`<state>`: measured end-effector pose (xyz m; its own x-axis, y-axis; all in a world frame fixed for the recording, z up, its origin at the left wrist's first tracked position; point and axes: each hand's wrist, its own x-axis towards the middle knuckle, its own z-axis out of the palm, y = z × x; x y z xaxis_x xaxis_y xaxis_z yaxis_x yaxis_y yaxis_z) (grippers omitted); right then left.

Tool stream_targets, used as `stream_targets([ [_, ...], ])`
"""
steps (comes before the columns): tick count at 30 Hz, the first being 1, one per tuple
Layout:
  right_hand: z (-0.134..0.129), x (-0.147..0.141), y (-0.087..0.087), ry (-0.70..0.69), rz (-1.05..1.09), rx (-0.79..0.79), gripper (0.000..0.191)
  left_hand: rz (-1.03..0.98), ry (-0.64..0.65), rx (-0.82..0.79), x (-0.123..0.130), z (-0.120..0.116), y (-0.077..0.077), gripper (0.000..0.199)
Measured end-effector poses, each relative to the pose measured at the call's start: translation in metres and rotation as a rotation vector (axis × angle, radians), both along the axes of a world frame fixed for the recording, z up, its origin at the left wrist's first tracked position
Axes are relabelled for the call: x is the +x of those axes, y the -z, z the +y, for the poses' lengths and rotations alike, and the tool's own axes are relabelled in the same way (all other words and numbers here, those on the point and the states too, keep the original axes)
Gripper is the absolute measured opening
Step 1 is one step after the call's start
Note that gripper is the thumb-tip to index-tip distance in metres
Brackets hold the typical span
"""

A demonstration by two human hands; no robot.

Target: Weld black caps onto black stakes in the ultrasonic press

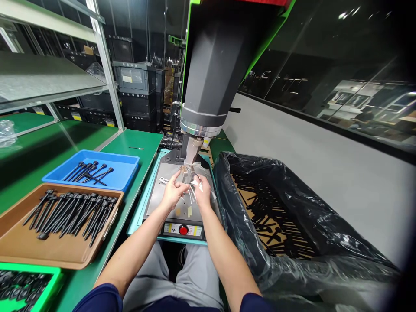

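Over the metal base plate (156,197) of a press-like machine, my two hands are close together. Thin white strips (191,193) with a small white piece run between them; their exact kind is too small to make out. My right hand (203,193) is closed around these strips. My left hand (172,191) pinches at their left end with thumb and fingers, its index finger pointing forward. Just beyond the fingertips, the machine's tapered metal head (193,151) reaches down to a clear and metallic fixture, partly hidden by my hands. A small silvery clip-like part (163,180) lies left of my left hand.
On the green bench at left are a blue tray (130,167) and a brown tray (19,242), both with black rod-like parts, and a green bin (53,277) of black pieces. At right stands a plastic-lined box (325,216) of black parts. A red button (183,229) faces me.
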<state>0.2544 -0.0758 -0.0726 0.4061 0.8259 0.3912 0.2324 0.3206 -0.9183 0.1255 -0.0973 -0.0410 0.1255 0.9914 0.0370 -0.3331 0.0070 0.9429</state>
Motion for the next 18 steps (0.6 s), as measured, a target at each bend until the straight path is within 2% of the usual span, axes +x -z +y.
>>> stream_targets([
  [3, -0.03, 0.006, 0.016, -0.19, 0.324, -0.166, 0.04, 0.033, 0.026, -0.014, 0.002, -0.005, 0.007, 0.087],
  [5, -0.054, 0.01, 0.027, -0.342, 0.457, -0.285, 0.042, 0.074, 0.054, -0.045, 0.001, -0.008, 0.013, 0.081],
  [7, -0.08, 0.014, 0.036, -0.469, 0.508, -0.419, 0.045, 0.137, 0.09, -0.093, -0.004, -0.013, 0.02, 0.079],
  [10, -0.115, 0.019, 0.041, -0.627, 0.477, -0.567, 0.048, 0.247, 0.091, -0.145, -0.021, -0.023, 0.04, 0.076],
  [12, -0.13, 0.021, 0.038, -0.664, 0.429, -0.566, 0.046, 0.34, -0.014, -0.132, -0.037, -0.035, 0.056, 0.07],
  [15, -0.136, 0.02, 0.027, -0.57, 0.333, -0.423, 0.039, 0.439, -0.211, -0.059, -0.055, -0.061, 0.067, 0.057],
  [16, -0.135, 0.018, 0.023, -0.526, 0.295, -0.36, 0.038, 0.446, -0.225, -0.023, -0.058, -0.07, 0.065, 0.052],
  [18, -0.131, 0.01, 0.016, -0.46, 0.227, -0.248, 0.037, 0.438, -0.146, 0.065, -0.058, -0.088, 0.055, 0.046],
])
